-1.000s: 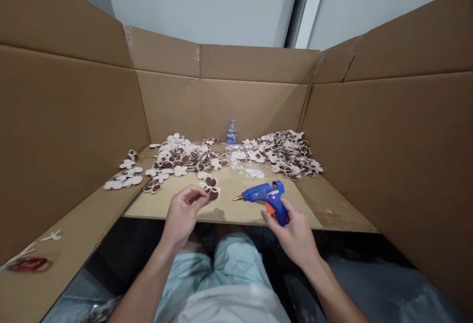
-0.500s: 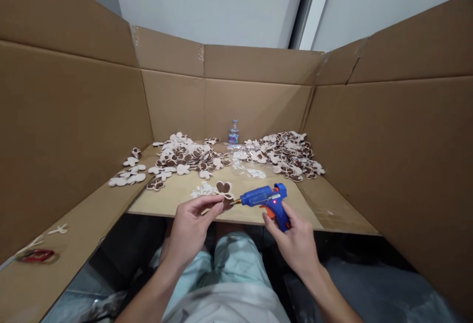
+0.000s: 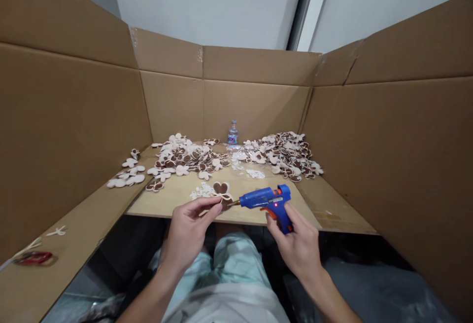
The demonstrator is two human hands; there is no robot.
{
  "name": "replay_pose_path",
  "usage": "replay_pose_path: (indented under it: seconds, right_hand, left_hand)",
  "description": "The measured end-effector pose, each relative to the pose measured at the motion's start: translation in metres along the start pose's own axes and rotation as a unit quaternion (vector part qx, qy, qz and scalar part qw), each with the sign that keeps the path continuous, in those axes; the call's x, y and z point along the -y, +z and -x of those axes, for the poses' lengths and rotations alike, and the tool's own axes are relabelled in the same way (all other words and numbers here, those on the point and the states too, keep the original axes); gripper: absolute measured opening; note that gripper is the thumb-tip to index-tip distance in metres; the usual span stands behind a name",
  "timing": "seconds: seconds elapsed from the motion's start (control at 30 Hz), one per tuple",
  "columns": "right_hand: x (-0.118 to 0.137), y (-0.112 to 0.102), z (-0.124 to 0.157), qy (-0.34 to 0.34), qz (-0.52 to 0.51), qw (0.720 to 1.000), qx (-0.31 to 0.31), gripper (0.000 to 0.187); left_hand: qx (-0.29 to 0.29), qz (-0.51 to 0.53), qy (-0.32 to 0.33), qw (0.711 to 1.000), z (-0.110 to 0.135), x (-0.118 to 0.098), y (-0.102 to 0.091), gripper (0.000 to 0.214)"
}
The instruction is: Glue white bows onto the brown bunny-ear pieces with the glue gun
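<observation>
Between the thumb and fingers of my left hand (image 3: pixel 194 227) is a brown felt bunny-shaped cutout (image 3: pixel 221 190) with a pale border and a cream string bow across it. My right hand (image 3: pixel 297 239) is wrapped round the handle of a blue glue gun (image 3: pixel 264 197) with an orange trigger and a lit red light. The gun's metal nozzle points left and meets, or nearly meets, the lower right part of the cutout. Small white pieces (image 3: pixel 202 191) lie on the board just behind my left hand.
Heaps of similar cutouts lie at back left (image 3: pixel 185 155) and back right (image 3: pixel 288 153). A water bottle (image 3: pixel 232 133) stands between them. Cardboard walls (image 3: pixel 254 106) enclose the wooden board (image 3: pixel 155 207). Red-handled snips (image 3: pixel 35 258) and a string bow (image 3: pixel 56 231) rest on the left ledge.
The glue gun and my right hand have shifted very slightly right, with the nozzle still at the cutout. My left hand keeps the same grip, and the view has moved a little.
</observation>
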State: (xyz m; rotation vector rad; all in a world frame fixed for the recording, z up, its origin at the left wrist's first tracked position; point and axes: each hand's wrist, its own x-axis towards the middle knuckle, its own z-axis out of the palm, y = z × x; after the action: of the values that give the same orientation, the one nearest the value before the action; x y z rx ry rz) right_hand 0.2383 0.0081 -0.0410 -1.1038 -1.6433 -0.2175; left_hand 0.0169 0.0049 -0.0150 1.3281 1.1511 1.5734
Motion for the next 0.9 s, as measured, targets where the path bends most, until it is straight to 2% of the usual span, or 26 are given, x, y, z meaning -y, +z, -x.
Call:
replay_pose_path:
  seconds: [0.2, 0.3, 0.4, 0.5, 0.57, 0.63, 0.7, 0.77, 0.9]
  right_hand:
    - [-0.005, 0.003, 0.005, -0.043, 0.035, 0.997, -0.053, 0.015]
    - [-0.005, 0.001, 0.004, -0.046, 0.049, 0.996, -0.058, 0.013]
    - [-0.008, -0.004, -0.003, 0.002, 0.047, 0.999, -0.025, 0.015]
    - [-0.021, -0.011, -0.017, 0.111, 0.055, 0.991, 0.052, 0.025]
    - [-0.036, -0.014, -0.026, 0.186, 0.093, 0.969, 0.136, 0.029]
    - [-0.055, -0.013, -0.032, 0.256, 0.161, 0.925, 0.229, 0.031]
    - [-0.073, -0.010, -0.034, 0.307, 0.216, 0.879, 0.296, 0.030]
    - [-0.088, -0.007, -0.032, 0.331, 0.243, 0.852, 0.324, 0.029]
    - [-0.107, -0.001, -0.025, 0.353, 0.260, 0.831, 0.343, 0.027]
  left_hand:
    - [-0.009, -0.003, 0.000, 1.000, 0.000, 0.002, -0.001, 0.020]
    - [-0.004, 0.008, -0.006, 1.000, 0.000, 0.002, -0.002, 0.020]
    - [-0.003, 0.020, -0.005, 1.000, -0.001, -0.001, -0.003, 0.020]
    - [-0.002, 0.030, -0.008, 1.000, -0.003, -0.004, -0.004, 0.019]
    - [0.001, 0.043, -0.016, 0.999, -0.006, -0.006, -0.004, 0.019]
    - [0.000, 0.057, -0.024, 0.998, -0.008, -0.006, -0.005, 0.020]
    - [-0.003, 0.068, -0.030, 0.997, -0.011, -0.004, -0.007, 0.022]
    - [-0.012, 0.073, -0.035, 0.997, -0.015, -0.001, -0.008, 0.025]
    - [-0.032, 0.067, -0.041, 0.996, -0.020, 0.004, -0.011, 0.029]
